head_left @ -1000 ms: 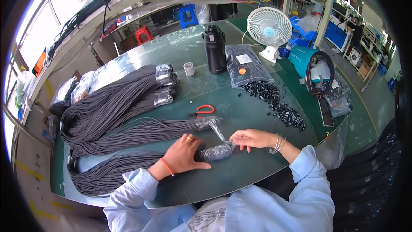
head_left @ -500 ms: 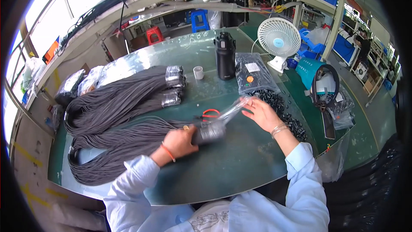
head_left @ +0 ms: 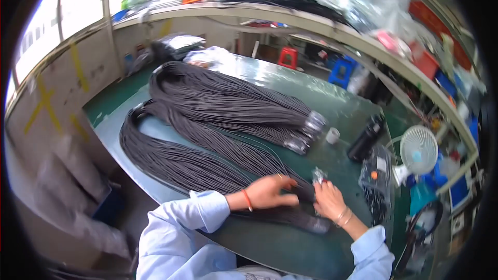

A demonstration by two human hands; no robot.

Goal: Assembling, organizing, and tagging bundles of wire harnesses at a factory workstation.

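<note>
Several long bundles of thin dark-grey cables lie looped on the green table. My left hand (head_left: 270, 193) is over the near bundles, thumb and fingers apart, holding nothing that I can see. Under its wrist passes the nearest cable bundle (head_left: 181, 168), whose film-wrapped end (head_left: 310, 223) rests on the table. My right hand (head_left: 329, 200) is closed at the end of the middle cable bundle (head_left: 228, 150). A scrap of clear plastic (head_left: 318, 174) and a bit of red show at its fingertips; what it grips is hidden.
Behind lie more cable bundles (head_left: 228, 93) with wrapped ends (head_left: 314, 122), beside a small white roll (head_left: 332, 135). Farther right are a black bottle (head_left: 366, 137), a bag of small black parts (head_left: 376, 176) and a white fan (head_left: 418, 147). A shelf rail (head_left: 332, 36) runs above.
The view has swung left. My left hand has let go of the wrapped bundle end, which now lies on the table. My right hand has come down from the stretched clear film, beside my left.
</note>
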